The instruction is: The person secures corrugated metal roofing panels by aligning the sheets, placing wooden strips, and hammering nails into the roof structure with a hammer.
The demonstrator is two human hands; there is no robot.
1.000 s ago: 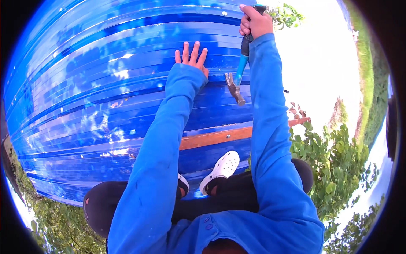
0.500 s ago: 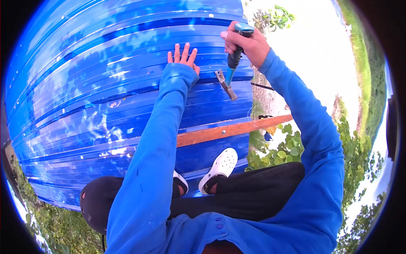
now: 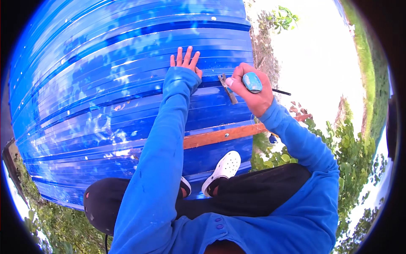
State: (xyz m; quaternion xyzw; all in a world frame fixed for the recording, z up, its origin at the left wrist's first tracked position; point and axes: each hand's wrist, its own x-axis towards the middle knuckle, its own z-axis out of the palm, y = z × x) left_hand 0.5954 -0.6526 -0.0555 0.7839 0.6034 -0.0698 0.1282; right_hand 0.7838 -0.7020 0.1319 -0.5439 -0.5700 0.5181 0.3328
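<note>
Blue ribbed metal roofing (image 3: 139,76) spreads beneath me. My left hand (image 3: 185,61) lies flat on it, fingers spread and holding nothing. To its right, my right hand (image 3: 255,91) is closed around the grip of a claw hammer (image 3: 228,91). The blue end of the handle points up toward me. The hammer's steel head is low, over a dark rib near the roofing's right edge; whether it touches the metal I cannot tell. The hand hides most of the handle.
A reddish wooden board (image 3: 220,136) with a screw in it crosses the roofing below my hands and juts past the edge. My white clog (image 3: 226,165) rests just below it. Beyond the right edge lie bright ground and green bushes (image 3: 351,156). Screw heads dot the sheets.
My right hand has come down toward me with the hammer, and the handle has swung from slanted to nearly end-on. My left hand stays flat on the roofing.
</note>
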